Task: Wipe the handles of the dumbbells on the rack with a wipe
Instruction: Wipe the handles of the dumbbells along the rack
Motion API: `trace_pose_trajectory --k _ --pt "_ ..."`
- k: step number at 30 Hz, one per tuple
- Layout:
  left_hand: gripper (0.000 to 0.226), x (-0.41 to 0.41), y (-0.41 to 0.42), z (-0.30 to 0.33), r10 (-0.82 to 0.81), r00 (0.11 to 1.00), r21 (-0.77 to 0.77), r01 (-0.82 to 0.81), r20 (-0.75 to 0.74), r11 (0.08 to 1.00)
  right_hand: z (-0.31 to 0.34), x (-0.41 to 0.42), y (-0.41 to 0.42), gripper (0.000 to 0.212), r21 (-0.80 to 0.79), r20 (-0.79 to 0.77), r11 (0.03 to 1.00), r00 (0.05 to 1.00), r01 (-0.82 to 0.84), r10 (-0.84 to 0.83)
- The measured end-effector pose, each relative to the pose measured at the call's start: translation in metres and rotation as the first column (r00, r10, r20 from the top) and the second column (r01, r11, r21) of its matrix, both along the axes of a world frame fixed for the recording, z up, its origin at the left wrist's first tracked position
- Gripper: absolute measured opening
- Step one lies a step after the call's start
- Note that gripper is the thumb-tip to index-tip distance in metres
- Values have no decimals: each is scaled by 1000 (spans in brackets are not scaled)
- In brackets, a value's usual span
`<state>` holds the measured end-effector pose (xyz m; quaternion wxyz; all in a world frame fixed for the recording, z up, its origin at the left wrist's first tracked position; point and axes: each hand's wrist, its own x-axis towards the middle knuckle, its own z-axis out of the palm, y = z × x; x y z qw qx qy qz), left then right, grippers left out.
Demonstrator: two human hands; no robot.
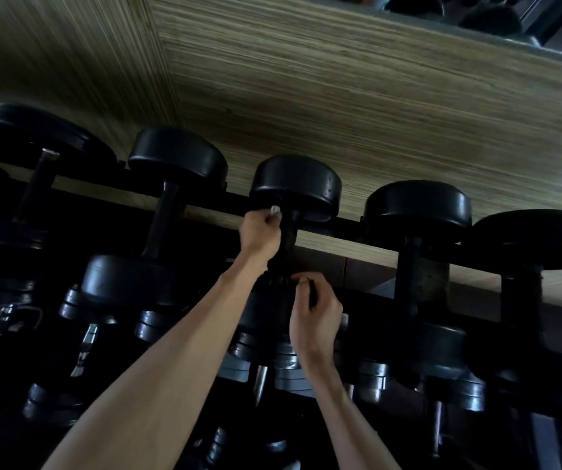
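Observation:
Several black dumbbells lie across the top rail of a black rack (351,228). The middle dumbbell (296,184) has its handle (289,232) between my hands. My left hand (261,234) is closed at the far end of that handle, just under the head, pinching a small white wipe (275,210) that peeks out above the fingers. My right hand (317,317) is curled at the near end of the same handle, fingers bent around something dark. What it grips is too dark to tell.
Neighbouring dumbbells sit close on both sides, one at the left (171,157) and one at the right (418,205). Lower rack tiers hold several smaller chrome-handled dumbbells (88,337). A striped wooden wall (374,106) rises directly behind the rack.

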<state>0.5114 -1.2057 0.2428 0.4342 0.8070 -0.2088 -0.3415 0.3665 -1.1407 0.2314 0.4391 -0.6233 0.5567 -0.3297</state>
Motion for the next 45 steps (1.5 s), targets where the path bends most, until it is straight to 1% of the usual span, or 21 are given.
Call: trace_pose_trajectory --k 3,5,6,8,9,10,11,13,14,15,19,20,23,25,29,33,34,36,38,40,45 --pt "39 1 11 -1 -22 1000 -63 22 7 998 0 2 0 22 -37 21 999 1000 16 -15" --pt "40 2 7 -1 -23 1000 -54 23 1 998 0 2 1 21 -47 21 999 1000 20 -19" --pt "41 2 2 -1 -7 999 -36 6 -43 999 0 3 1 21 -39 24 999 999 22 -21" --pt "37 5 -5 0 62 964 -20 -70 -259 997 0 3 1 21 -18 24 1000 999 24 -24" --pt "35 6 -3 -1 75 942 -16 -85 -328 996 0 2 1 21 -14 25 1000 999 23 -23" --pt "35 7 1 -1 51 944 -24 -62 -325 998 1 2 2 21 -18 29 1000 999 20 -20" --pt "37 7 6 1 13 965 -43 -25 -263 999 2 2 2 21 -30 31 999 999 19 -18" --pt "40 5 15 3 -56 997 -50 53 -57 997 4 3 1 21 -47 33 999 999 23 -22" --pt "41 4 16 2 -80 997 -41 80 5 996 4 3 1 21 -53 34 998 999 25 -24" --pt "42 3 14 1 -94 995 -33 95 30 995 4 3 1 21 -56 34 998 999 26 -25" --pt "41 6 -3 2 -43 991 -26 40 -123 999 4 2 1 21 -72 38 997 999 19 -17" --pt "39 6 -1 1 -57 995 -20 55 -80 998 3 2 1 21 -73 41 997 999 19 -16" --pt "27 -5 20 9 -148 976 -58 159 157 986 -1 2 1 21 -54 60 998 998 28 -25" --pt "26 -11 25 11 -182 957 -78 204 225 976 -2 2 1 21 -52 58 998 998 30 -27" --pt "30 -1 11 13 -171 975 -14 175 141 984 1 1 1 20 -53 52 998 998 28 -25" --pt "29 4 25 11 -225 964 -31 232 139 972 3 1 2 21 -54 53 998 998 27 -24" --pt "28 5 30 9 -220 971 -36 224 93 974 3 1 1 21 -54 53 998 998 29 -26" --pt "25 13 30 2 -115 984 -60 107 -139 992 2 0 1 22 -60 58 998 998 28 -25" --pt "26 18 28 -2 -49 952 -49 35 -303 998 0 0 1 22 -57 66 998 998 20 -16" --pt "29 17 26 -8 -103 954 -51 92 -283 994 0 -1 1 21 -58 71 998 997 15 -11" --pt "32 13 40 2 -214 976 -16 213 -35 977 0 0 1 20 -63 80 997 996 35 -29"
